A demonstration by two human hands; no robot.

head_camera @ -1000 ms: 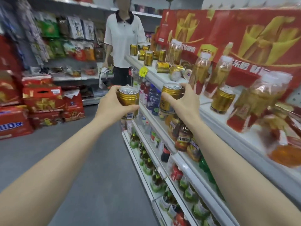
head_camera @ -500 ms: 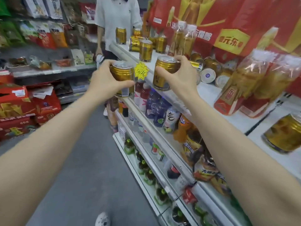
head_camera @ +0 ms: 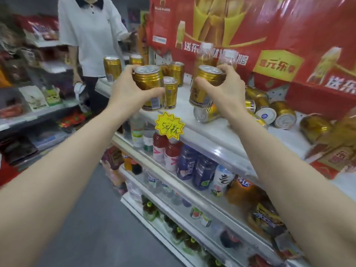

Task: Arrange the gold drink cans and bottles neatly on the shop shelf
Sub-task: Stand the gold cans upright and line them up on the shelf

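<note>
— Gold can [head_camera: 149, 86] in the left hand [head_camera: 128, 93], fingers wrapped round it, right over the white shelf's front lip [head_camera: 194, 130].
— And the right hand [head_camera: 224, 89]?
— Clamped on a second can [head_camera: 205, 85], just above a toppled one [head_camera: 207, 114].
— Any room?
— Bare shelf between both hands, beside one upright can [head_camera: 170, 92]. Farther right, cans [head_camera: 277, 114] lie tumbled; more stand behind, near the bottles [head_camera: 205, 54].

Bare top shelf [head_camera: 185, 105] shows between the 2 held cans. Upright cans [head_camera: 170, 92] crowd the left end; toppled cans [head_camera: 269, 114] clutter the right, and 2 bottles [head_camera: 205, 54] stand against the red banner [head_camera: 250, 26] behind.
</note>
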